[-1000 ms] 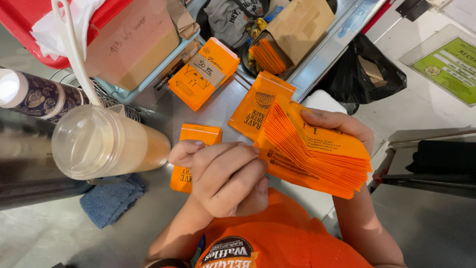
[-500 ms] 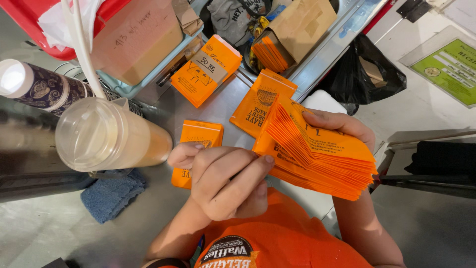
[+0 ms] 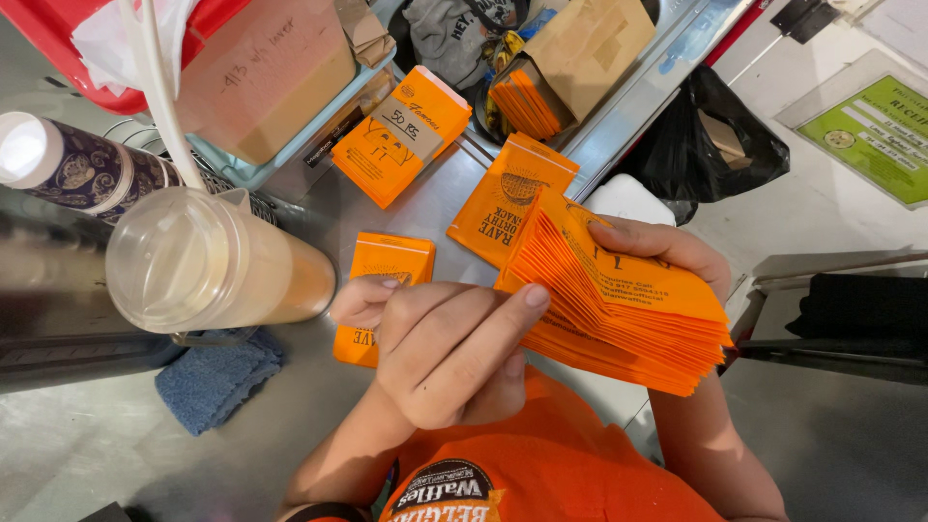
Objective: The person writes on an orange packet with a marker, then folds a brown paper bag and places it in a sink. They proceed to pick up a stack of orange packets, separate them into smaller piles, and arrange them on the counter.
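Observation:
My right hand [image 3: 667,253] grips a thick fanned stack of orange paper bags [image 3: 619,309] over the steel counter [image 3: 87,454]. My left hand [image 3: 445,353] is curled just left of it, one fingertip resting on the stack's near corner and the thumb pointing toward a small pile of orange bags [image 3: 387,266] lying on the counter. I see nothing inside the left hand. Another flat orange bag [image 3: 507,198] lies beyond the fanned stack, partly under it.
A lidded clear cup of pale drink [image 3: 208,261] with a straw and a patterned bottle [image 3: 77,169] stand at left. A blue cloth [image 3: 213,382] lies below them. Beyond are a banded bundle of orange bags [image 3: 401,135], a cardboard box [image 3: 266,72], a brown bag [image 3: 580,48] and a black bag [image 3: 715,135].
My left hand's fingers have shifted slightly right onto the stack's corner. The right hand and the stack have held about still.

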